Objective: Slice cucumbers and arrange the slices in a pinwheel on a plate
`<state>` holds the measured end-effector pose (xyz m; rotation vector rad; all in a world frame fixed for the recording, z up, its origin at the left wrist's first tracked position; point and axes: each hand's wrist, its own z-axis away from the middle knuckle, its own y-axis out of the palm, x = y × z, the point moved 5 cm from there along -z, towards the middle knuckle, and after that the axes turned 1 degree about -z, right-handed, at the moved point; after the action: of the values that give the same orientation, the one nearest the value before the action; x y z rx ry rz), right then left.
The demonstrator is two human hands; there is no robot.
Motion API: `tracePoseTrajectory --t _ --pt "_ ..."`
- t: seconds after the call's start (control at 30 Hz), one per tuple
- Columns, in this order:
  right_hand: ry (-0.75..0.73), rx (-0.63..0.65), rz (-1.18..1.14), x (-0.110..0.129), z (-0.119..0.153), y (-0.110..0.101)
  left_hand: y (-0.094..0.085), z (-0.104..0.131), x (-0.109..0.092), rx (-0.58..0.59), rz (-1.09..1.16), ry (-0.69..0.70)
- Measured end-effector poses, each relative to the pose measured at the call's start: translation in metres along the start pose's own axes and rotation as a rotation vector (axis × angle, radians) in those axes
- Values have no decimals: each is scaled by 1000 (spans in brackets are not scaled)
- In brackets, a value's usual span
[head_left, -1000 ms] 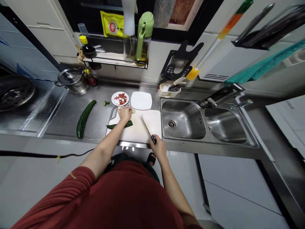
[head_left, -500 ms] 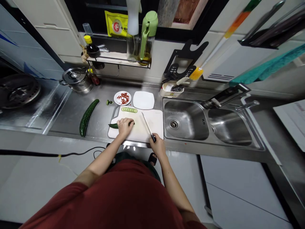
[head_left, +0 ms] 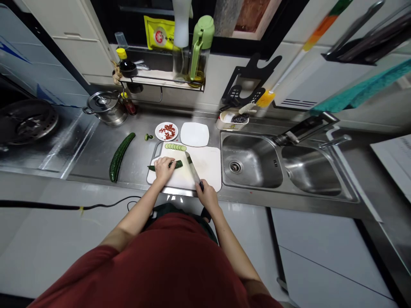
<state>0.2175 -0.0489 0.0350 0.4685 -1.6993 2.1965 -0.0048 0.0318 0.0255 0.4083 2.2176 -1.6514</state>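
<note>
On the white cutting board [head_left: 208,169] lies a dark green cucumber piece [head_left: 179,164]. My left hand [head_left: 164,168] is closed over its middle, so both of its ends show. The handle of a kitchen knife [head_left: 193,169] is in the grip of my right hand [head_left: 207,194]. Its blade slants up and left across the board, just right of the cucumber's end. A row of pale cucumber slices [head_left: 175,146] lies along the board's far edge, close to the knife tip. Left of the board, a whole cucumber [head_left: 120,157] rests on the steel counter.
Behind the board stand a plate with chopped red pieces [head_left: 166,131] and a white square plate [head_left: 194,134]. Small green cucumber ends [head_left: 147,137] lie nearby. A double sink [head_left: 253,167] is at right; a lidded pot [head_left: 107,109] stands at back left. Bottles occupy a wall rack [head_left: 163,80].
The knife has shifted left toward the cucumber, and its blade now shows its flat side more. My left hand has slid slightly left, exposing more of the cucumber's right end.
</note>
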Motion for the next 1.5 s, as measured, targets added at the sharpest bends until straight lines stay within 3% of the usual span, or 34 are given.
tracePoseTrajectory --t 0.8,1.17,1.5 --pt "23 77 79 -1 -5 0 6 -9 -2 65 53 84" --pt "6 161 104 15 -10 -4 15 -9 -5 184 107 173" --pt "8 203 119 25 -12 -3 23 -7 -2 207 58 189"
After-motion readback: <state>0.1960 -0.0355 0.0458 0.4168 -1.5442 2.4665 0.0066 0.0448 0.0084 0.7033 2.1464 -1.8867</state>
